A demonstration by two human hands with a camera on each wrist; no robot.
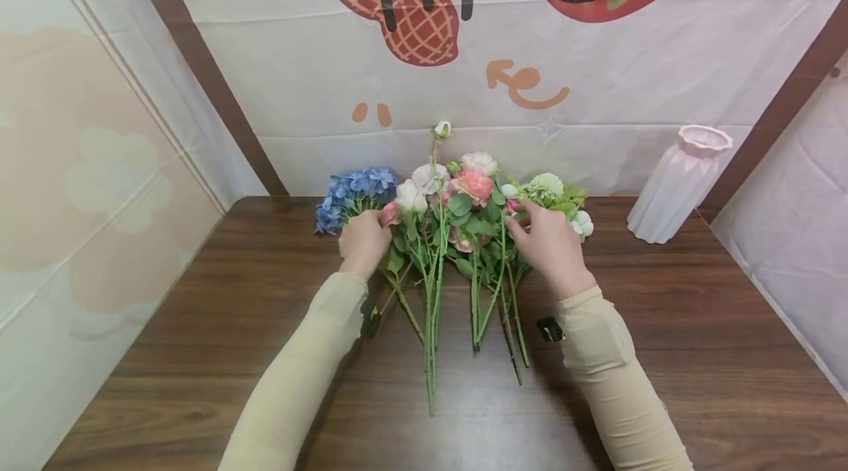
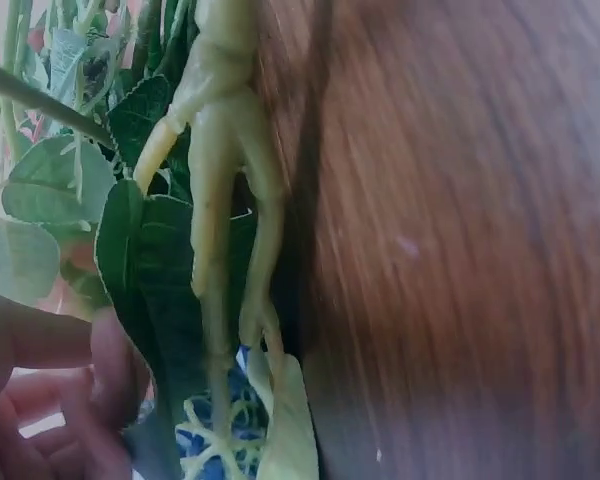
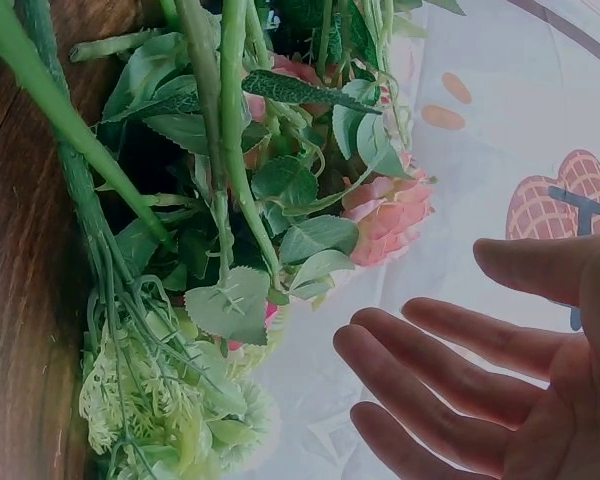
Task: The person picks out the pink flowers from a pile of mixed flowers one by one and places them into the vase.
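Seen from the head camera, artificial flowers [image 1: 473, 185] lie on a brown wooden table [image 1: 199, 353], near the middle of the view. Their long axis runs roughly 12 to 6 o'clock: blossoms towards 12, green stems [image 1: 430, 368] fanning to between 5 and 6. One blue flower cluster [image 1: 361, 182] sits at the bunch's 9 o'clock, one pale green pompon [image 1: 546, 186] near 2, and one white bud [image 1: 443, 129] tops it at 12. One white vase [image 1: 669, 199] stands well apart at 3 o'clock, its mouth tipped towards 1.

Two hands frame the bunch. The left hand [image 1: 366, 241], at 8 o'clock beside a pink bud [image 1: 391, 213], has bent fingers; whether it grips anything cannot be told. The right hand [image 1: 551, 244], at 4, has its fingers spread and holds nothing.

Overlapping leaves make the stems uncountable; the left wrist view cuts off most of the hand.
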